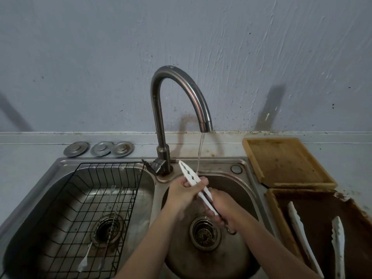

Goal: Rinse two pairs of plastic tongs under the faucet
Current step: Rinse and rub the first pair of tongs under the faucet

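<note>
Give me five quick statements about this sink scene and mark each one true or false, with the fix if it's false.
1. Water is running from the curved metal faucet. True.
2. Both hands hold the white plastic tongs over the right basin. True: the left hand grips the middle, the right hand the handle end.
3. The black wire rack sits in the right basin. False: it sits in the left basin.
4. The second pair of white tongs lies in the sink. False: it lies in the dark wooden tray to the right.
5. Three round metal lids rest behind the left basin. True.
</note>
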Tool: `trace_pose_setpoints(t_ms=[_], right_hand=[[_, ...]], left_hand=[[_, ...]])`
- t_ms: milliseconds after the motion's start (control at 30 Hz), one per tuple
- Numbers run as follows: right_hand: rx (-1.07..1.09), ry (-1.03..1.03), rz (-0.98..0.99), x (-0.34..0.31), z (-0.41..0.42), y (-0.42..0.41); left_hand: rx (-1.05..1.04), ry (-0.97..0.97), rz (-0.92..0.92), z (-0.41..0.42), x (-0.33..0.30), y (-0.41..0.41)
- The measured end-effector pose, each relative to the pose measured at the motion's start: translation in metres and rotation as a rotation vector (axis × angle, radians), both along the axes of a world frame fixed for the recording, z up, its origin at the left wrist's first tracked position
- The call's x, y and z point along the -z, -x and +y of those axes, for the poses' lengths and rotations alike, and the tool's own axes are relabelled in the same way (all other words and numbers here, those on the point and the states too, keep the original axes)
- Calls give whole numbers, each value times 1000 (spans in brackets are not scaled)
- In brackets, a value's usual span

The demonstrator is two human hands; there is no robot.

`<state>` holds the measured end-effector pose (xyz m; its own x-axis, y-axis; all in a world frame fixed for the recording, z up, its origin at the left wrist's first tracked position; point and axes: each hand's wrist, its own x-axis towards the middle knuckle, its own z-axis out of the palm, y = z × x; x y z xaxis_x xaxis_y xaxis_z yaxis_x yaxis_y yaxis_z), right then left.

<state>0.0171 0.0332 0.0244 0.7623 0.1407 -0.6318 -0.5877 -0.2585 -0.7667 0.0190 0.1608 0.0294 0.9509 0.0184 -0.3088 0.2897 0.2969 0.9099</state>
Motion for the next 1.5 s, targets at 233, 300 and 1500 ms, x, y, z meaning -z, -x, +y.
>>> trace_pose_setpoints(t_ms=[233,300,1500], right_hand=[[-25,-95,52,3,-9,1],[-14,-81,54,3,-9,0],[-345,69,-955,-71,-13,-6]], left_hand=[[-254,205,-1,1,-14,-23],[-220,133,18,-6,-9,-18],[-397,547,527,5,42,-21]])
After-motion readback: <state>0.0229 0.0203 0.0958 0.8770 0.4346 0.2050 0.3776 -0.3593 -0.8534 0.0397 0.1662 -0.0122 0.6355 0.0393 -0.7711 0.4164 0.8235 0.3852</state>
